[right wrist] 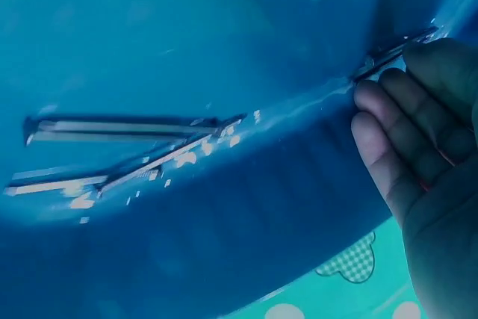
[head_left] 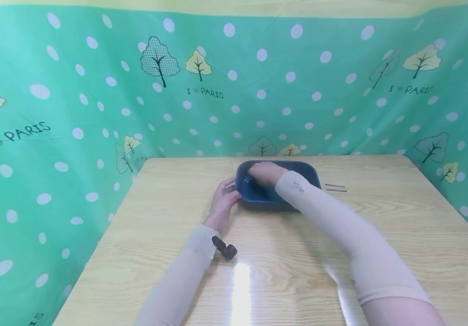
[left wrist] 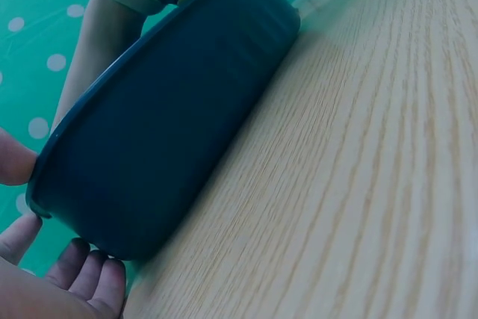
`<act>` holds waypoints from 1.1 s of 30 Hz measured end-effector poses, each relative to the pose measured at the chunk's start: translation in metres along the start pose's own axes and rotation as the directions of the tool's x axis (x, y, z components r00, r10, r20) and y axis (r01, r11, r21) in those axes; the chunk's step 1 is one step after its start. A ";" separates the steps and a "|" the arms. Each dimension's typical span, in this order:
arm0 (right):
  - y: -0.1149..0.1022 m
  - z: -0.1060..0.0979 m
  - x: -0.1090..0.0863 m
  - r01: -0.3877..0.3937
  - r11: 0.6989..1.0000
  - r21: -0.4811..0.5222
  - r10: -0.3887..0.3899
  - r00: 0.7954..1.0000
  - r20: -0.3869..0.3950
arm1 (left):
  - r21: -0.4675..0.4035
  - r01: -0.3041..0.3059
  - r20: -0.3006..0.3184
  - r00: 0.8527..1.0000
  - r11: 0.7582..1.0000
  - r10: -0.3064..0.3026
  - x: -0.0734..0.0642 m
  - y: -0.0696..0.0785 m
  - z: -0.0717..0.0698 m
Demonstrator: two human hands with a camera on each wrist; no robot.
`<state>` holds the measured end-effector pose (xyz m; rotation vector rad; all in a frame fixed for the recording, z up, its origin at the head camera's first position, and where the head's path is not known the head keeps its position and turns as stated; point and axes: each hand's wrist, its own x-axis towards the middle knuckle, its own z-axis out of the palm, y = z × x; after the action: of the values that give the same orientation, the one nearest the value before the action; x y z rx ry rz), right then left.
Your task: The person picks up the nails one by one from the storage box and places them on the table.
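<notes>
A dark blue plastic basin [head_left: 258, 202] stands on the table, with several nails [right wrist: 164, 156] lying along the bottom edge inside it. My left hand [head_left: 222, 201] grips the basin's left end, the thumb at the rim and the other fingers against the outer wall. Inside the basin, my right hand [head_left: 267, 174] reaches down with its fingers curled. In the right wrist view its thumb and fingertips [right wrist: 371, 97] pinch a nail [right wrist: 385, 63] near the basin's wall. That nail's far end shows past the thumb.
Two long nails [head_left: 336, 190] lie side by side on the wooden table [head_left: 169, 203], just right of the basin. A green dotted curtain [head_left: 258, 81] hangs behind and beside the table. A black camera mount [head_left: 225, 248] sits on the left wrist.
</notes>
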<state>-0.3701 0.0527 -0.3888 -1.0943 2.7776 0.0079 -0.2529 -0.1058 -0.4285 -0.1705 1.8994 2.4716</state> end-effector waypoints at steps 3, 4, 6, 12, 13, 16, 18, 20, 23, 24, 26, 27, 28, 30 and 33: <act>-0.003 -0.001 0.000 0.014 1.000 0.014 -0.014 1.000 -0.003 | -0.002 -0.003 0.005 1.000 1.000 0.003 0.000 0.000 -0.001; -0.004 -0.001 0.000 0.025 1.000 0.006 -0.025 1.000 -0.002 | -0.001 -0.004 0.006 1.000 1.000 0.004 0.000 0.000 -0.001; -0.006 -0.001 0.001 0.043 0.999 -0.010 -0.043 0.999 0.002 | 0.000 -0.002 0.009 1.000 1.000 0.002 0.000 0.000 -0.002; -0.009 0.004 0.005 0.078 0.994 -0.078 -0.079 0.997 -0.009 | 0.004 -0.013 0.024 1.000 1.000 0.013 0.000 -0.001 -0.003; -0.009 0.005 0.006 0.082 0.993 -0.088 -0.083 0.996 -0.011 | 0.005 -0.011 0.022 1.000 1.000 0.011 0.000 -0.001 -0.003; -0.009 0.008 0.007 0.092 0.990 -0.107 -0.093 0.996 -0.010 | 0.005 -0.009 0.017 1.000 1.000 0.009 0.000 -0.002 -0.003; -0.009 0.009 0.008 0.087 0.990 -0.108 -0.089 0.996 -0.009 | 0.002 -0.007 0.015 1.000 1.000 0.007 0.000 -0.002 -0.003; -0.008 0.010 0.009 0.083 0.992 -0.099 -0.084 0.996 -0.006 | 0.001 -0.007 0.016 1.000 1.000 0.007 0.001 -0.002 -0.002; -0.008 0.010 0.009 0.074 0.994 -0.079 -0.074 0.997 0.001 | -0.002 -0.004 0.020 1.000 1.000 0.004 0.002 -0.001 -0.002; -0.008 0.010 0.009 0.075 0.994 -0.076 -0.075 0.997 0.001 | 0.000 -0.005 0.022 1.000 1.000 0.005 0.002 -0.001 -0.002; -0.007 0.010 0.009 0.077 0.994 -0.081 -0.077 0.997 0.000 | -0.004 -0.003 0.023 1.000 1.000 0.003 0.002 0.000 -0.002; -0.007 0.010 0.009 0.081 0.993 -0.085 -0.082 0.997 -0.004 | -0.006 -0.003 0.026 1.000 1.000 0.003 0.002 -0.001 -0.003; -0.007 0.010 0.009 0.084 0.992 -0.091 -0.085 0.996 -0.006 | -0.008 -0.002 0.028 1.000 1.000 0.002 0.002 -0.001 -0.003; -0.006 0.011 0.010 0.092 0.990 -0.110 -0.093 0.996 -0.009 | -0.008 0.001 0.030 1.000 1.000 -0.001 0.002 -0.001 -0.003; -0.004 0.013 0.012 0.096 0.989 -0.111 -0.098 0.995 -0.016 | -0.010 0.004 0.032 0.999 1.000 -0.003 0.002 -0.001 -0.004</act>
<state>-0.3737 0.0426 -0.4030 -1.2617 2.7684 0.1413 -0.2545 -0.1100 -0.4308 -0.1335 1.8738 2.4663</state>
